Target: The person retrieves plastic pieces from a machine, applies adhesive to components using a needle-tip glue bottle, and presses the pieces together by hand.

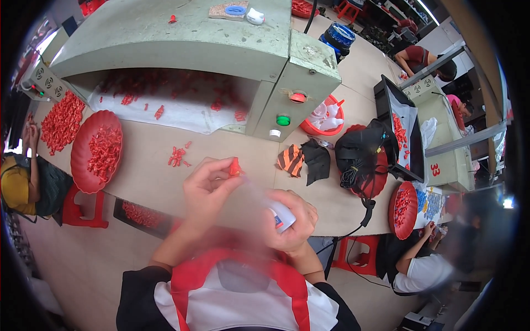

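Note:
My left hand [203, 187] pinches a small red plastic piece [236, 167] between thumb and fingertips, above the table. Wrapped round a white squeeze bottle [284, 213], my right hand [301, 218] tilts its nozzle toward that piece. A hazy blur lies over the nozzle, so I cannot tell whether its tip touches the piece. On the table just beyond my left hand is a little cluster of similar red pieces [176, 156]. An orange-and-black striped cloth [291, 160] and a black cloth [316, 161] lie farther right.
A pale green machine [182, 55] spans the back, red pieces on the white sheet [182, 117] in its opening. Left stands a red dish [79, 160] of pieces beside a heap [62, 121]. Right are a red basket [326, 131] of white bottles and a black bag [359, 146]. Co-workers sit both sides.

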Motion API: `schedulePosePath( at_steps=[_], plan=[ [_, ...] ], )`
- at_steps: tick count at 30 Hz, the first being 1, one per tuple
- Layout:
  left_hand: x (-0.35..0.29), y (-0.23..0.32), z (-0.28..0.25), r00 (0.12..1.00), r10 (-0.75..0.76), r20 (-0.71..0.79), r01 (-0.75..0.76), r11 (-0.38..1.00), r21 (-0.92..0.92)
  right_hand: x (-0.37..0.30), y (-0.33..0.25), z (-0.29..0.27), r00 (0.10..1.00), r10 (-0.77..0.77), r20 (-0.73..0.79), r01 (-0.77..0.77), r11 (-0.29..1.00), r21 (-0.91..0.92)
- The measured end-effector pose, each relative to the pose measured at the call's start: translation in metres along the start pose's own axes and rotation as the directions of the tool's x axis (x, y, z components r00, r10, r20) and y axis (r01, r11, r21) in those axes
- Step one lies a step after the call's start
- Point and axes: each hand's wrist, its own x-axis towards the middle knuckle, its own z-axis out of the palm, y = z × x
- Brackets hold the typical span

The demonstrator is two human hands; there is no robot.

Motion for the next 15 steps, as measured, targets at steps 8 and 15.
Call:
schedulePosePath(
  at_steps=[8, 15],
  plan=[
    [-0.0021, 0.0022, -0.0003, 1.000, 0.002, 0.015, -0.002, 1.000, 0.019, -0.0019, -0.0003, -0.0009, 1.000, -0.004, 0.012, 0.004, 1.000, 0.005],
    [-0.0033, 0.0038, -0.0012, 1.000, 0.015, 0.023, -0.015, 1.000, 0.021, -0.0036, -0.0016, -0.0024, 1.000, -0.018, 0.018, 0.018, 1.000, 0.007]
  ],
)
